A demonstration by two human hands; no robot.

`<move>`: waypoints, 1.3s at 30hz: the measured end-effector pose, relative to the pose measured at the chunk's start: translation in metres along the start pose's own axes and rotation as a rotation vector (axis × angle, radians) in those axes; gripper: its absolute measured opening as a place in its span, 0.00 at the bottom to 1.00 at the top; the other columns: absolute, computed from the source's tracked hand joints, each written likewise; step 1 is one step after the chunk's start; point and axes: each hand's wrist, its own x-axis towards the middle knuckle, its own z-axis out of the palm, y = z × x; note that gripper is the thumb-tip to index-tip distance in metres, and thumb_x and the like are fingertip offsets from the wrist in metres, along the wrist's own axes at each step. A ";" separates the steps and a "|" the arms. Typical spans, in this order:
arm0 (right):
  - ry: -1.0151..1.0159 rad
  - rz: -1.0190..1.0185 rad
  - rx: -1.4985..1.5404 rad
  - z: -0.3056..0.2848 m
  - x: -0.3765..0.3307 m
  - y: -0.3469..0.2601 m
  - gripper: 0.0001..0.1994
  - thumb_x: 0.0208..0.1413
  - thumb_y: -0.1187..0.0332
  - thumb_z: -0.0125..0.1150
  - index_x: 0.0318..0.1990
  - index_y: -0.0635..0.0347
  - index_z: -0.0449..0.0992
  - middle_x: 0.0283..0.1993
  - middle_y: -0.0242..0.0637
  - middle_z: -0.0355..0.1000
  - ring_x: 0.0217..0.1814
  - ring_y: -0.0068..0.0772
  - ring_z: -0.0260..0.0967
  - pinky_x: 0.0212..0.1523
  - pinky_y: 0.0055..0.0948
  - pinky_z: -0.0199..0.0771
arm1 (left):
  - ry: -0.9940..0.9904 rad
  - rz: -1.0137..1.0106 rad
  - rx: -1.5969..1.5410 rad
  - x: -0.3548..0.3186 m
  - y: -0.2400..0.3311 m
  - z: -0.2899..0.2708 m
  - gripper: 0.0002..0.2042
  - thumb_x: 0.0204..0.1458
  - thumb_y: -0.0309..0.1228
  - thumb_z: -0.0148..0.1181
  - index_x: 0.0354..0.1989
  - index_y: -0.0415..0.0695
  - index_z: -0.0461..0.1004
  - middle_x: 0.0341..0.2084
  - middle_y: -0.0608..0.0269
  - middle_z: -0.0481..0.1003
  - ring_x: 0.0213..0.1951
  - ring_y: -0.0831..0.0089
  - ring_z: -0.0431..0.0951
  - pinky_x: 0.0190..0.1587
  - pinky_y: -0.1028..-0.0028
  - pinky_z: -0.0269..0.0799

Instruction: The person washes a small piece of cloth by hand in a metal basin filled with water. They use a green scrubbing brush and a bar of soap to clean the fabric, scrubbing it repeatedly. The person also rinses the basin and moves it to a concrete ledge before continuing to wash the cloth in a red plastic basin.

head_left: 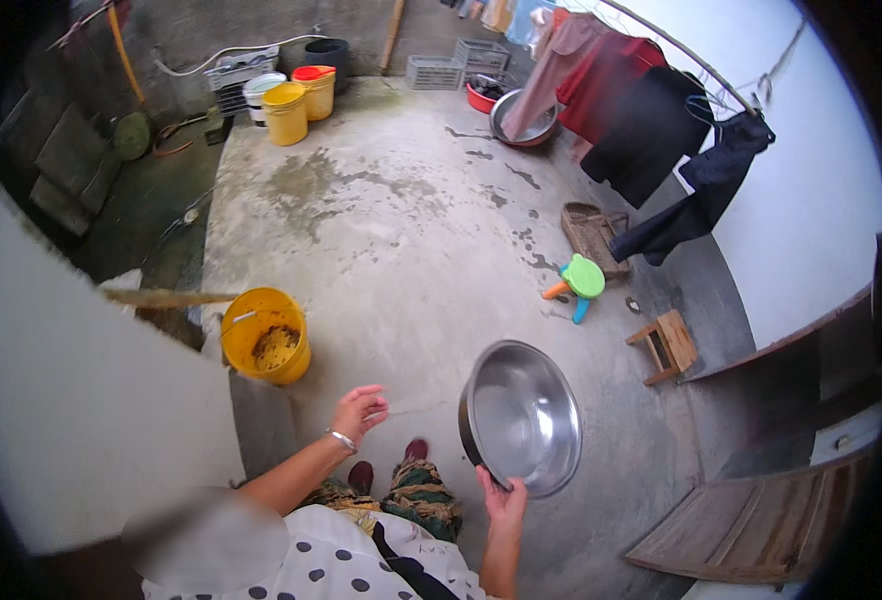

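A wide steel basin (pixel 523 420) hangs tilted on its side in front of me, its shiny inside showing bare metal. My right hand (pixel 504 500) grips its lower rim, fingers behind and thumb at the edge. My left hand (pixel 361 412), with a silver bangle at the wrist, is held out in the air with bent, parted fingers and touches nothing. Nearest to it stands a yellow bucket (pixel 301 362) with brown scraps at the bottom.
A small stool with a green seat (pixel 585 275), a wooden stool (pixel 673 343) and a woven basket (pixel 593 238) stand at the right. Clothes (pixel 641 130) hang from a pole. Yellow buckets (pixel 287 118), crates (pixel 434 73) and another basin (pixel 538 128) line the back. A wooden door (pixel 751 525) is at lower right.
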 end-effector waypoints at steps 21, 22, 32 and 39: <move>-0.292 0.429 -0.450 0.463 0.398 0.002 0.21 0.42 0.73 0.47 0.46 0.77 0.58 0.47 0.57 0.63 0.48 0.54 0.64 0.50 0.46 0.69 | 0.486 0.215 -0.408 0.309 0.189 0.059 0.18 0.46 0.29 0.50 0.48 0.44 0.62 0.26 0.67 0.70 0.32 0.73 0.71 0.42 0.67 0.68; -0.304 0.450 -0.455 0.483 0.413 0.011 0.21 0.42 0.74 0.47 0.46 0.77 0.58 0.47 0.57 0.62 0.48 0.54 0.64 0.50 0.46 0.69 | 0.494 0.217 -0.419 0.327 0.201 0.055 0.18 0.46 0.29 0.50 0.48 0.44 0.62 0.26 0.67 0.70 0.32 0.73 0.70 0.43 0.67 0.68; -0.351 0.476 -0.506 0.671 0.535 0.114 0.22 0.43 0.74 0.45 0.48 0.76 0.56 0.49 0.56 0.60 0.50 0.57 0.62 0.51 0.48 0.67 | 0.247 0.205 -0.176 0.513 0.398 0.087 0.28 0.46 0.45 0.54 0.55 0.48 0.56 0.45 0.56 0.64 0.51 0.62 0.61 0.49 0.53 0.61; -0.399 0.558 -0.612 0.798 0.623 0.186 0.20 0.45 0.72 0.47 0.46 0.74 0.59 0.47 0.53 0.63 0.49 0.52 0.64 0.49 0.45 0.69 | 0.200 0.068 -0.206 0.628 0.521 0.127 0.51 0.37 0.55 0.60 0.62 0.57 0.28 0.62 0.50 0.35 0.62 0.48 0.32 0.52 0.36 0.39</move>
